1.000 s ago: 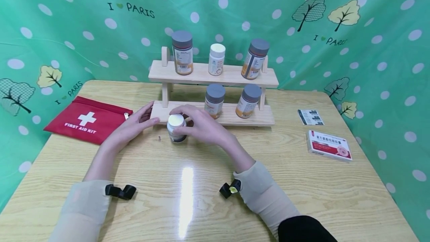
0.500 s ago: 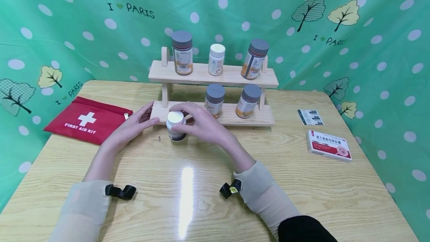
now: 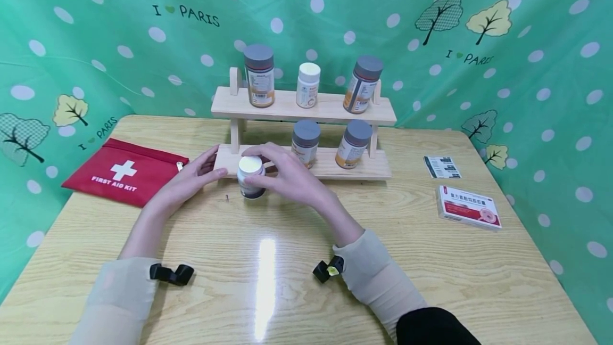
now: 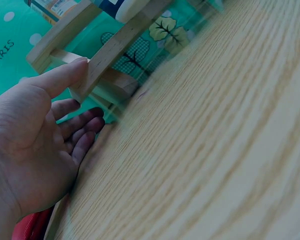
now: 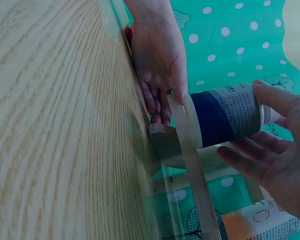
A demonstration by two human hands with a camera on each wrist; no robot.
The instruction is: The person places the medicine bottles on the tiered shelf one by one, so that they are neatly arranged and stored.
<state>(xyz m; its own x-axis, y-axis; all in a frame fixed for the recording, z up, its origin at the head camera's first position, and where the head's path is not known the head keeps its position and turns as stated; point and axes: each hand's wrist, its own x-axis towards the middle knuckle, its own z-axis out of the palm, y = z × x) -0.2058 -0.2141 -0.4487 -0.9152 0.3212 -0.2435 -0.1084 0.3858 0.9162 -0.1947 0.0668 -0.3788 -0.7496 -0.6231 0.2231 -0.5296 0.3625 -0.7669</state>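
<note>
My right hand [image 3: 292,177] pinches a white-capped pill bottle [image 3: 250,179] between thumb and fingers at the left part of the lower shelf of a wooden rack [image 3: 306,170]. The right wrist view shows this bottle [image 5: 225,115] with a dark blue band near its base, which lies right at the shelf's front edge. Thumb touching that shelf's left end, my left hand [image 3: 191,174] has its other fingers loosely bent beside it. In the left wrist view, the left hand [image 4: 45,120] has nothing in its palm.
Two grey-capped jars [image 3: 306,142] stand on the lower shelf's right half. Above them, the upper shelf [image 3: 287,97] bears two taller jars and a small white bottle [image 3: 308,85]. A red first aid pouch [image 3: 126,172] lies left; a medicine box [image 3: 469,207] and blister pack [image 3: 442,167] lie right.
The white-capped bottle and my right hand have shifted slightly back toward the lower shelf. My left hand stays where it was.
</note>
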